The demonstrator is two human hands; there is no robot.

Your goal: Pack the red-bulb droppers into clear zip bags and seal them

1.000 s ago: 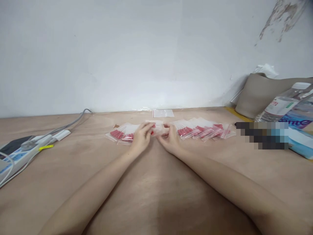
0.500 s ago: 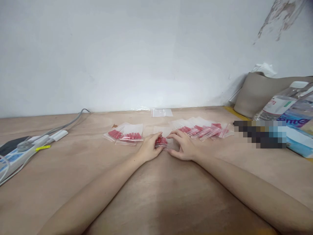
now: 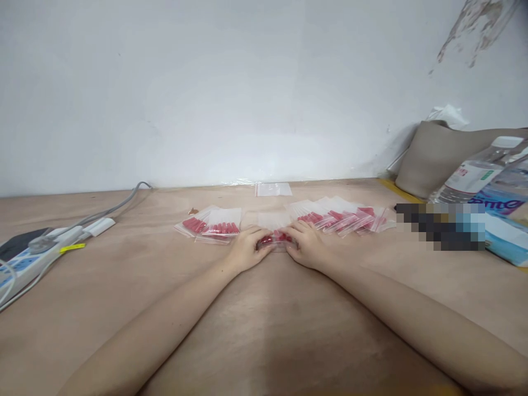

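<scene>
My left hand [image 3: 246, 250] and my right hand [image 3: 304, 243] rest on the wooden table [image 3: 264, 324], fingers curled and pressing on a small clear zip bag of red pieces [image 3: 273, 237] that lies between them. To the left lies a pile of similar filled bags [image 3: 212, 226]. A longer fanned row of filled bags [image 3: 342, 216] spreads to the right. A stack of empty clear bags [image 3: 273, 189] sits by the wall behind.
A white power strip with grey cable [image 3: 39, 250] lies at the left edge. At the right stand a beige bag [image 3: 441, 157], a water bottle [image 3: 474, 173] and a blue and white packet [image 3: 505, 234].
The bag was held up between both hands near the far row. It came down toward me onto the table, and both hands now press on it with fingers closer together.
</scene>
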